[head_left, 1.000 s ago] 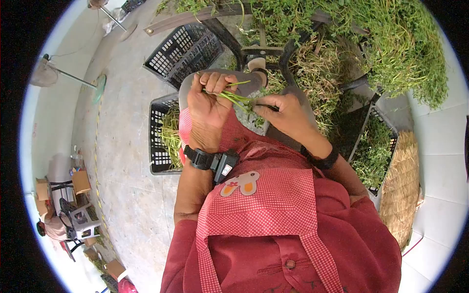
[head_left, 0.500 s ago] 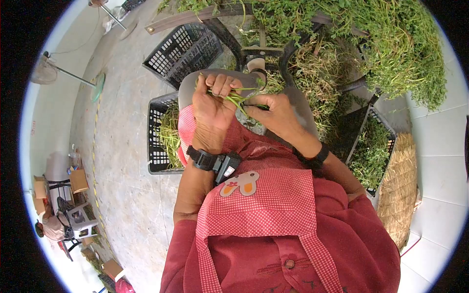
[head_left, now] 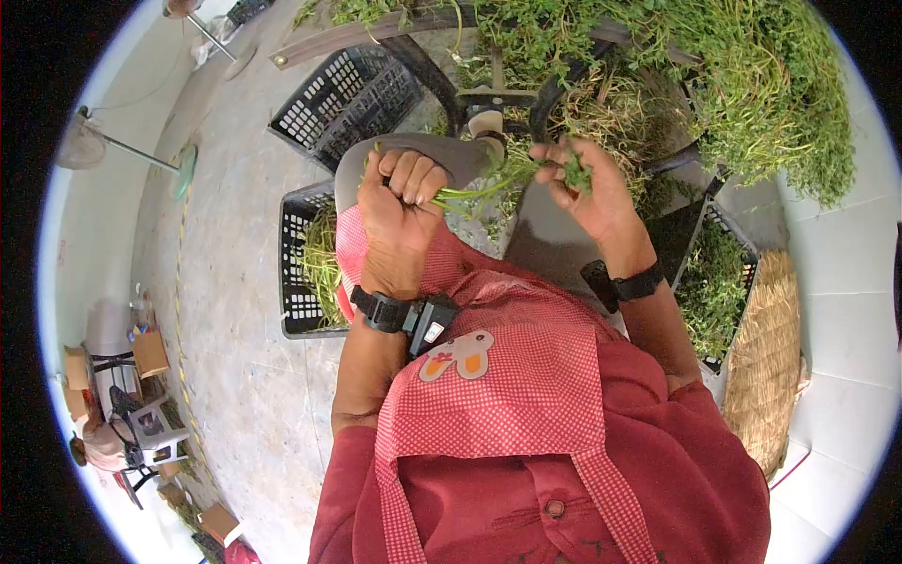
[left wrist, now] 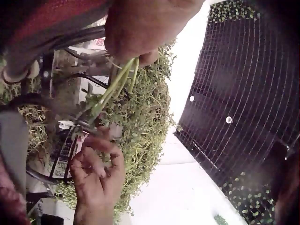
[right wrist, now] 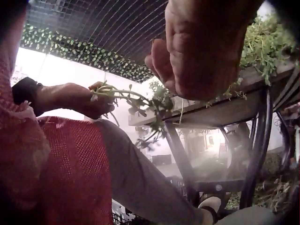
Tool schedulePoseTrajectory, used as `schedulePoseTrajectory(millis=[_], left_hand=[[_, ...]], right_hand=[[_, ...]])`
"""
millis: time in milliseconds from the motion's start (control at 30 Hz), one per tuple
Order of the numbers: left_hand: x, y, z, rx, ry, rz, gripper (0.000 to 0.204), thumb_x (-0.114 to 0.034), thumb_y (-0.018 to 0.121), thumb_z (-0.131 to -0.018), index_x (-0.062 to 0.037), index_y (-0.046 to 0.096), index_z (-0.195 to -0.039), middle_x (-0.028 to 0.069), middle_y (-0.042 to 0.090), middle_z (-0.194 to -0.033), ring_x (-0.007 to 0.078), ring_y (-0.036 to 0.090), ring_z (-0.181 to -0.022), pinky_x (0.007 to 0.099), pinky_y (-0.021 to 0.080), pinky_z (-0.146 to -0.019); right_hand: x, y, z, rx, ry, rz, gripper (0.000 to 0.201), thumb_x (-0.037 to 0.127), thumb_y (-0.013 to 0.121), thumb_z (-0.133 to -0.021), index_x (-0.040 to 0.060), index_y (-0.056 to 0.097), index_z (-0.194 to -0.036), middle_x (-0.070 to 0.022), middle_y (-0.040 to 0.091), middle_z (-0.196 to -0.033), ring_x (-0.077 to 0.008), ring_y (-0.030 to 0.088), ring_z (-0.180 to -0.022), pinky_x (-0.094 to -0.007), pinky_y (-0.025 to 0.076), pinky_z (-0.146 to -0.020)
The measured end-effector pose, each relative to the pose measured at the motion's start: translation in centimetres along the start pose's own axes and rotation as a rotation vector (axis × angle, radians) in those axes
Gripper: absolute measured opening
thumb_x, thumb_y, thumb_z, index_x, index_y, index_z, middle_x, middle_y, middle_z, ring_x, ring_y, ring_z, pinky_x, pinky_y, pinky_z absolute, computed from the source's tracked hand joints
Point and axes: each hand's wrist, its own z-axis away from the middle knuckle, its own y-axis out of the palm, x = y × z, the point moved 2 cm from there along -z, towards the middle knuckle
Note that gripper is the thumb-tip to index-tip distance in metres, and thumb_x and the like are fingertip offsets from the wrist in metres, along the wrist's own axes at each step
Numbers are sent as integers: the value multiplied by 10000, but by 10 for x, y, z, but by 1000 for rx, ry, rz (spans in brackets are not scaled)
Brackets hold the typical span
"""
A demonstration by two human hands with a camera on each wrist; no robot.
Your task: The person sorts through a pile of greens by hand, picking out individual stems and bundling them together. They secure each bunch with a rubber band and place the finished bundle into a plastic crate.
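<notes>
My left hand (head_left: 402,193) has its fingers curled round a small bunch of green stems (head_left: 474,193) in the head view. The stems stick out to the right and end in leafy tops (right wrist: 157,110), seen in the right wrist view. At those tops is my right hand (head_left: 597,193), palm partly turned up, holding a leafy sprig (head_left: 575,175) among its bent fingers. In the left wrist view the right hand (left wrist: 99,180) shows below the stems (left wrist: 115,89), its thumb and fingers curled and slightly blurred. Both hands are above the lap.
Leafy greens (head_left: 752,103) are heaped on a table ahead, over its wooden edge (head_left: 366,36). A black crate (head_left: 293,282) with stems stands left, another black crate (head_left: 343,103) beyond it. At right are a crate of greens (head_left: 709,301) and a woven mat (head_left: 769,367).
My right hand has moved right, away from the left hand, and turned its palm up, with leaves now showing in its fingers. The left hand keeps its grip on the stems.
</notes>
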Motion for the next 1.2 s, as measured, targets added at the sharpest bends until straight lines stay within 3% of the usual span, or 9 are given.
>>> schedulePoseTrajectory(millis=[167,233,500,567,700,767,967,1033,1200], left_hand=[[1,0,2,-7,-14,14,394,-334,304,-971,-111,368,-653,-31,233,-525,108,211,-468,257,229,-453],[0,0,1,18,-34,57,390,-330,305,-970,-110,370,-656,-31,232,-525,107,211,-468,256,230,-455],[1,-3,1,-51,-13,-36,392,-335,305,-971,-120,360,-647,-37,213,-517,107,190,-450,255,214,-433],[1,-5,1,-60,-12,-79,393,-337,304,-971,-123,358,-645,-39,209,-515,106,178,-443,254,203,-421],[-3,1,4,-14,-27,-71,398,-338,298,-973,-128,355,-640,-38,200,-510,102,162,-435,253,178,-402],[-5,5,6,-8,-12,-57,399,-337,298,-972,-128,355,-637,-36,200,-511,101,164,-437,253,176,-401],[-3,3,5,-167,74,-73,399,-327,291,-973,-129,358,-633,-33,203,-510,104,168,-441,257,182,-406],[-5,6,4,-140,80,-75,396,-323,294,-971,-129,357,-632,-33,208,-509,106,170,-441,259,189,-408],[-3,8,5,-123,67,-46,390,-322,303,-968,-129,365,-634,-34,212,-512,108,175,-442,259,200,-412]], right_hand=[[-18,15,4,163,-60,484,259,161,603,-810,33,582,-1034,-103,645,-852,-122,582,-676,-289,429,-543],[-21,31,4,358,-607,1019,334,150,642,-775,25,595,-1081,-99,660,-915,-136,597,-663,-284,463,-593],[-26,42,12,311,-479,1277,275,216,662,-744,17,642,-933,-170,623,-698,-245,612,-621,-330,472,-603],[-22,52,18,68,-474,1465,261,249,633,-759,0,625,-837,-197,598,-661,-265,601,-599,-349,462,-581],[-15,1,-15,-173,-396,1275,227,206,576,-818,-2,623,-898,-89,642,-739,-186,590,-600,-312,436,-547],[-8,-3,-13,-66,-23,231,181,189,558,-836,32,570,-925,-62,635,-785,-158,560,-566,-290,365,-464],[-31,31,21,176,25,515,178,184,603,-819,60,618,-946,-2,593,-703,-88,497,-550,-264,361,-463],[-43,40,26,360,-410,960,239,216,670,-768,51,646,-939,-62,615,-687,-142,557,-585,-294,430,-528],[-51,49,25,286,-480,1115,294,234,719,-708,27,649,-903,-155,623,-732,-250,604,-627,-330,463,-594]])
